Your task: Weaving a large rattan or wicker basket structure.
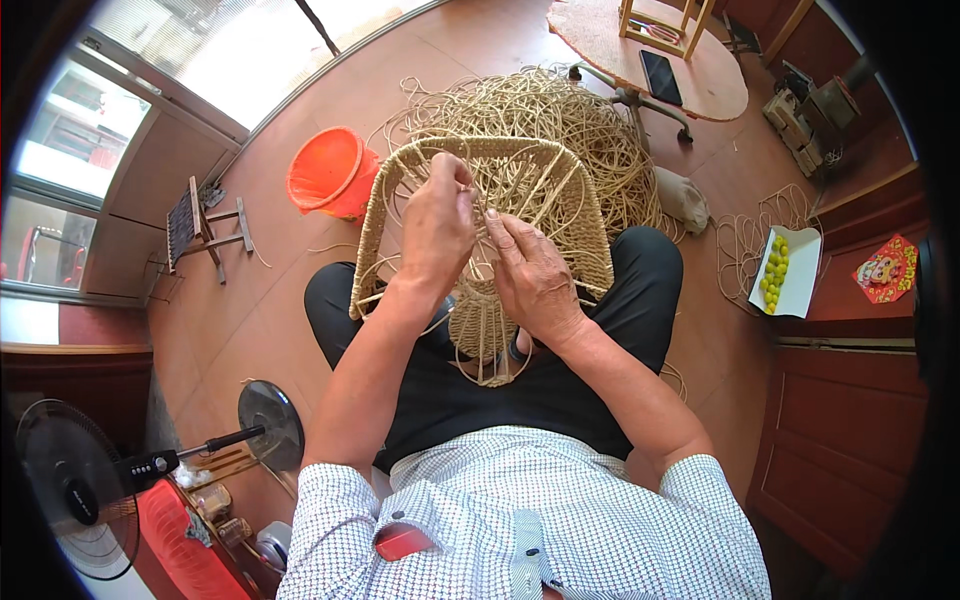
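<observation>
A woven straw-coloured basket (pixel 590 220) rests between my knees, with loose cord strands crossing its inside and a woven section hanging toward me. My left hand (pixel 439 225) is over the basket's middle, fingers curled and pinched on thin cord at their tips. Just right of it and slightly lower, my right hand (pixel 530 270) has its thumb and fingers together on the strands, fingertips close to the left hand's. The exact strand in each pinch is partly hidden by my fingers.
Behind the basket lies a large cord pile (pixel 520 100). An orange bucket (pixel 325 170) and wooden stand (pixel 205 225) are left; a round table (pixel 705 55) with a phone (pixel 660 78) is back right. A tray of green fruit (pixel 785 270) sits right, a standing fan (pixel 75 480) lower left.
</observation>
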Action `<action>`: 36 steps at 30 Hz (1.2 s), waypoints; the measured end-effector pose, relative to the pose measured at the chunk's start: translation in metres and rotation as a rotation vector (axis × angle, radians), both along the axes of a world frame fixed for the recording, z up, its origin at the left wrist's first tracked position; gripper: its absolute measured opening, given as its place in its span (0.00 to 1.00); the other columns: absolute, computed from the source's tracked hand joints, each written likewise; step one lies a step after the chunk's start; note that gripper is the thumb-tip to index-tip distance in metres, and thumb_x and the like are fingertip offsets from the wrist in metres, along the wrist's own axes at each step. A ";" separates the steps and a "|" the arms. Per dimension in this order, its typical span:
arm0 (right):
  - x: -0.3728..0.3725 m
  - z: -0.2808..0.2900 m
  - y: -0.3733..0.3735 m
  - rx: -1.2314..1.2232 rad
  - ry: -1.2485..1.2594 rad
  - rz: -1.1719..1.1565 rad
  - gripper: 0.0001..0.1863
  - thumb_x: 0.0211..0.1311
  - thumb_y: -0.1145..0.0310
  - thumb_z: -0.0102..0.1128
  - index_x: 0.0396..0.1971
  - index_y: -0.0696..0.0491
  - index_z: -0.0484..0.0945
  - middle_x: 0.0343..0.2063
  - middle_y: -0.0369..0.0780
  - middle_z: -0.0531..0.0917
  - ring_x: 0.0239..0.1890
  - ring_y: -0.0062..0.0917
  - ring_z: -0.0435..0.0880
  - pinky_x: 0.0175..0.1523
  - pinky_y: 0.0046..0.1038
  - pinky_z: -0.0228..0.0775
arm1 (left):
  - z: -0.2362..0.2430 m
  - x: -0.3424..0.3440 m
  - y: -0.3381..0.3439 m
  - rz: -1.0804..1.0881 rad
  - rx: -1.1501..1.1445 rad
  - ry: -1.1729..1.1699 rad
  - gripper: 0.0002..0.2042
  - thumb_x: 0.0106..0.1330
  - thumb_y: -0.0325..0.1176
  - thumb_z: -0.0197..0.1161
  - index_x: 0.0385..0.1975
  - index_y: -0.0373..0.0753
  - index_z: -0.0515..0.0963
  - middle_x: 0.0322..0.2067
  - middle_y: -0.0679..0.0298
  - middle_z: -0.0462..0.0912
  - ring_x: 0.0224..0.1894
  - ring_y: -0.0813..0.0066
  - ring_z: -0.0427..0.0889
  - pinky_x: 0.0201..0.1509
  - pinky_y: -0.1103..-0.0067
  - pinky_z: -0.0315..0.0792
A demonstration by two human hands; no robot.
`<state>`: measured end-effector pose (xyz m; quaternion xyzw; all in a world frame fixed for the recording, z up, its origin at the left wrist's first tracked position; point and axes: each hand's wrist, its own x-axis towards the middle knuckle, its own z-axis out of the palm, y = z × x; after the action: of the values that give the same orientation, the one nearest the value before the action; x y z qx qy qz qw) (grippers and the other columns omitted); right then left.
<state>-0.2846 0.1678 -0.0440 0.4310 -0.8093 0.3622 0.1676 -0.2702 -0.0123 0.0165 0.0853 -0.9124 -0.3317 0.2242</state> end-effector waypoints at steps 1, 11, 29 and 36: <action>-0.001 0.001 0.000 0.002 -0.002 0.002 0.34 0.70 0.80 0.63 0.77 0.62 0.75 0.64 0.51 0.82 0.65 0.47 0.85 0.69 0.43 0.80 | 0.001 0.006 0.000 -0.018 0.150 0.057 0.09 0.81 0.27 0.68 0.52 0.35 0.75 0.36 0.57 0.88 0.34 0.69 0.89 0.35 0.69 0.80; 0.001 0.001 -0.003 -0.059 0.021 -0.004 0.35 0.66 0.76 0.71 0.75 0.47 0.80 0.66 0.44 0.81 0.62 0.41 0.86 0.64 0.43 0.80 | 0.005 0.088 -0.003 -0.026 1.132 -0.080 0.22 0.85 0.36 0.67 0.72 0.36 0.72 0.35 0.71 0.85 0.19 0.94 0.65 0.22 0.91 0.57; 0.003 0.002 -0.006 0.173 0.144 -0.013 0.47 0.61 0.72 0.71 0.84 0.37 0.73 0.75 0.44 0.72 0.63 0.39 0.78 0.69 0.44 0.73 | 0.020 0.007 -0.054 0.028 0.491 0.166 0.07 0.78 0.23 0.72 0.52 0.31 0.88 0.40 0.61 0.87 0.41 0.73 0.92 0.47 0.74 0.89; 0.004 0.004 -0.005 0.159 0.130 -0.004 0.43 0.61 0.73 0.73 0.80 0.39 0.76 0.75 0.43 0.72 0.64 0.39 0.78 0.70 0.44 0.72 | 0.017 0.025 -0.046 0.064 -0.167 0.003 0.06 0.79 0.25 0.70 0.50 0.34 0.85 0.39 0.56 0.88 0.43 0.63 0.93 0.48 0.66 0.83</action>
<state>-0.2810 0.1630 -0.0404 0.4640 -0.8237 0.2678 0.1856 -0.2456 -0.0582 0.0335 0.0950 -0.9333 -0.2473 0.2423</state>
